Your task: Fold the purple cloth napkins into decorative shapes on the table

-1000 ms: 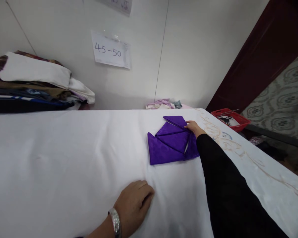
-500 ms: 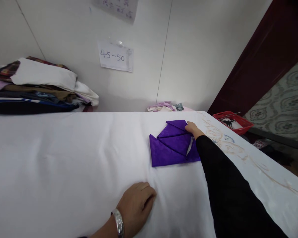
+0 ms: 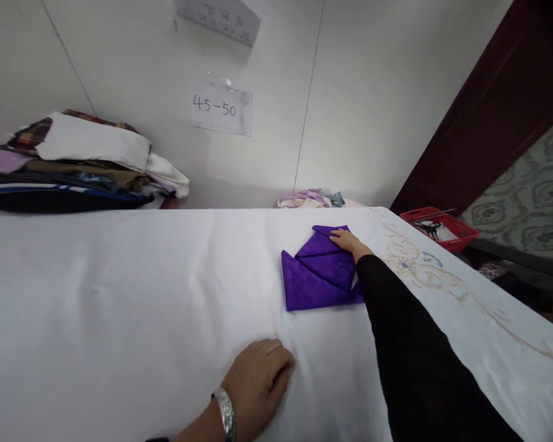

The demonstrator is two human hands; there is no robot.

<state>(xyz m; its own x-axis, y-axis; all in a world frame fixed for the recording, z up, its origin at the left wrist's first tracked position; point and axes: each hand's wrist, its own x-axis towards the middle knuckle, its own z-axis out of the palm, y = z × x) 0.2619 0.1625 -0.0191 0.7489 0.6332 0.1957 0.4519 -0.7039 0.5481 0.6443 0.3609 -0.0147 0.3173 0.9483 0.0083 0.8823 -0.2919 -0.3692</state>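
A folded purple cloth lies on the white tablecloth, its edges making pointed flaps. My right hand rests on the cloth's upper right part, its fingers stretched out over the fabric rather than gripping it. The black right sleeve covers the cloth's lower right corner. Nearer to me, my left hand lies loosely curled on the tablecloth, apart from the purple cloth. No object shows in it, and a silver bracelet circles its wrist.
A pile of folded clothes sits at the back left against the wall. Small fabric pieces lie behind the far table edge. A red basket stands beyond the right edge. A paper sign reads 45-50.
My right hand has shifted left from the cloth's right edge and now lies flat on it. The white gap in the folds is mostly covered. My left hand stays curled in place.
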